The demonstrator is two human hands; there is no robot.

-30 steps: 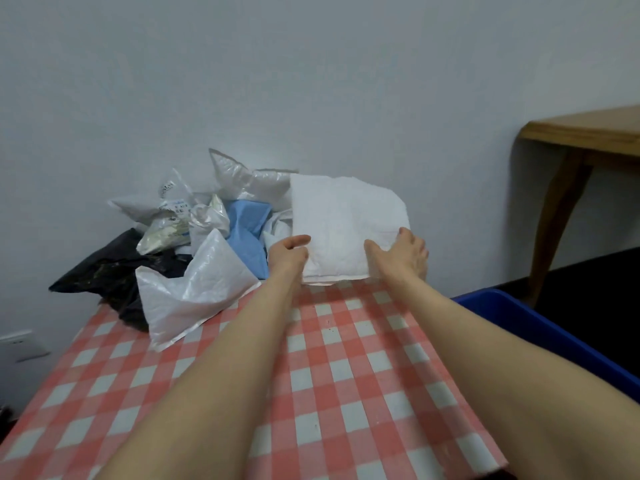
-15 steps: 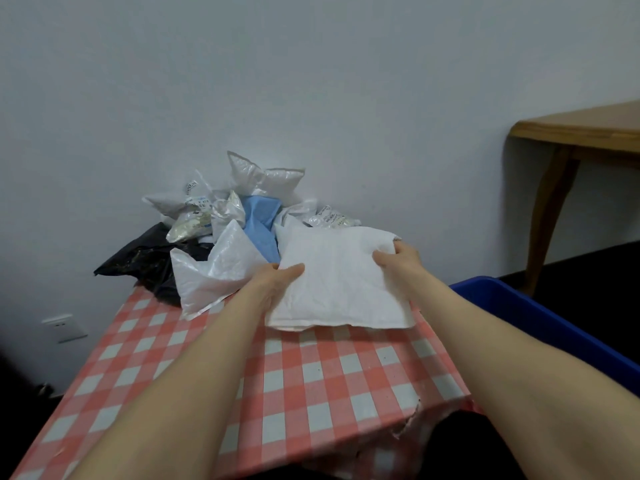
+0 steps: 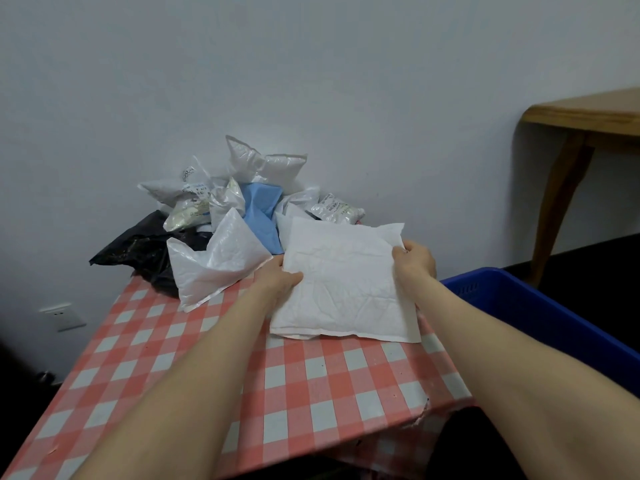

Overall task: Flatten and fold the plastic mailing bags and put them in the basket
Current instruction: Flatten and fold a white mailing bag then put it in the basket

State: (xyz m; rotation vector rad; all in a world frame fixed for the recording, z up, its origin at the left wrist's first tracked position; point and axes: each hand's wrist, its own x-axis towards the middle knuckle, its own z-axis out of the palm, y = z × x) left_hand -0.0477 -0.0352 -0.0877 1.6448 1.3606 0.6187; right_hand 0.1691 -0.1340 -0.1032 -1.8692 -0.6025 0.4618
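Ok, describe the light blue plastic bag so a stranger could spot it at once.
Find the table with the red-and-white checked cloth; at its far end sits a heap of crumpled plastic mailing bags. In the heap's middle, the light blue plastic bag is the only coloured one between white neighbours.

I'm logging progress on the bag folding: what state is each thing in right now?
white mailing bag: flattened, apparently folded, held by both hands
left hand: grips its left edge
right hand: grips its right edge
pile of bags: crumpled, unfolded
blue basket: contents out of view
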